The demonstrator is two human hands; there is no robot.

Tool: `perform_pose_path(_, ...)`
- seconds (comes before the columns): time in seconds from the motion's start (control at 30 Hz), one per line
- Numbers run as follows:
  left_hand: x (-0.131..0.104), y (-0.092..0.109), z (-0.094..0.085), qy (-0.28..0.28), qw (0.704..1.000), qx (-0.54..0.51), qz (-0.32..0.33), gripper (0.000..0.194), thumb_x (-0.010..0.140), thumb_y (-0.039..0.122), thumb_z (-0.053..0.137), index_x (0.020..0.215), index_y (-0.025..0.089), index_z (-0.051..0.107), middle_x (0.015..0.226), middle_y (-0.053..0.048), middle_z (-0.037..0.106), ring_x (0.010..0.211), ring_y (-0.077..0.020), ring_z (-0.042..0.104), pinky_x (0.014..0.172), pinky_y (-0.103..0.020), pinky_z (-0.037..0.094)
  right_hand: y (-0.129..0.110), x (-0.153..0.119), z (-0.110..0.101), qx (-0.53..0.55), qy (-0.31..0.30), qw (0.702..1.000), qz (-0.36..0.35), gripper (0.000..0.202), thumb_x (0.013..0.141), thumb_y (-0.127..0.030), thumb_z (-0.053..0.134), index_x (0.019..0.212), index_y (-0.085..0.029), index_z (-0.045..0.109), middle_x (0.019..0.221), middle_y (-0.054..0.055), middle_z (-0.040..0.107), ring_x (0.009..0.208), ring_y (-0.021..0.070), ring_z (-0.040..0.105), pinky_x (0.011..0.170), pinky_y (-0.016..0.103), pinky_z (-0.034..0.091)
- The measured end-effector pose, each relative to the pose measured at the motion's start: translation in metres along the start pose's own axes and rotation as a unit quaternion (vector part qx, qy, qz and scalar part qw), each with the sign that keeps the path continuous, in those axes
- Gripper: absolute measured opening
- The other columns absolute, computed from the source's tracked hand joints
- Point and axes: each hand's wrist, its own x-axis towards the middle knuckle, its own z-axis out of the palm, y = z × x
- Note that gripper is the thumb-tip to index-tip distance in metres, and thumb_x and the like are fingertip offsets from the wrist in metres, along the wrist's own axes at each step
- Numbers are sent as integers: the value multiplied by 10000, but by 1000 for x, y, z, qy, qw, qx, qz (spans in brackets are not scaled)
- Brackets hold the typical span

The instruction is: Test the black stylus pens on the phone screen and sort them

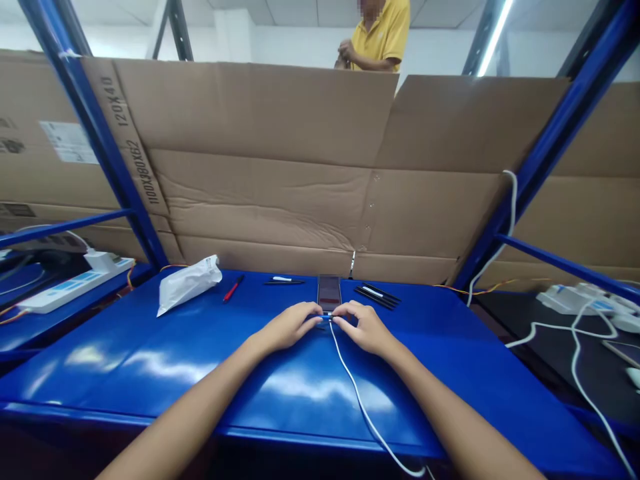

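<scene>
My left hand [295,325] and my right hand [364,327] meet near the middle of the blue table, fingertips pinched. Between them is a slim dark pen [327,317] with a blue part, its ends covered by my fingers. Right behind the fingertips lies a dark-screened phone [329,292]. A white cable [354,387] runs from just below the pen to the front edge; my hands hide how its upper end is attached. To the right of the phone are several black pens [377,296], one with a white part. More dark pens [284,281] lie at the back left.
A red pen [233,289] and a white plastic bag [189,285] lie on the left of the table [200,373]. Cardboard [265,160] walls the back between blue posts. Power strips [75,285] and cables flank the table. Beyond the cardboard stands a person in a yellow shirt [383,37].
</scene>
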Motion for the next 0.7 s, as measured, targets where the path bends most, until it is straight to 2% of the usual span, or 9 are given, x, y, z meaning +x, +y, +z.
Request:
perform_pose_path(0.13,1,1,-2,4,1000,-1,1,279,1065,384,424,1155,210,623,1148,-74,696,1063,-229,641,952,-329,484,-1,1,3,-3,-6,1000,-3,131,953,-268,606,1022,-235,713,964,54,740,895,222,650,826,351,499)
perform_pose_path(0.2,2,3,-4,15,1000,-3,-6,275,1064,382,426,1147,206,620,1140,-72,697,1057,-231,643,946,-328,479,-2,2,4,-11,40,999,-4,127,959,-272,597,1031,-229,691,986,64,726,934,235,634,858,368,493)
perform_pose_path(0.3,2,5,-8,30,999,-13,-22,278,1066,387,419,1129,199,614,1089,-62,706,993,-224,655,902,-317,477,-5,3,4,-44,114,992,-8,125,985,-271,550,934,-220,652,938,71,695,923,248,592,867,387,466)
perform_pose_path(0.47,0,2,-10,-11,999,-29,-38,389,1088,413,341,926,198,620,825,-12,689,780,-187,642,769,-277,451,-5,1,7,-106,58,991,-52,131,960,-224,573,848,-209,639,879,70,639,889,245,537,835,389,441)
perform_pose_path(0.7,0,-1,-11,10,997,-52,-49,402,1089,429,344,916,207,630,901,-18,738,855,-195,679,808,-273,438,-7,2,6,-108,131,983,-68,133,977,-211,546,874,-199,629,875,66,622,882,239,520,849,395,425)
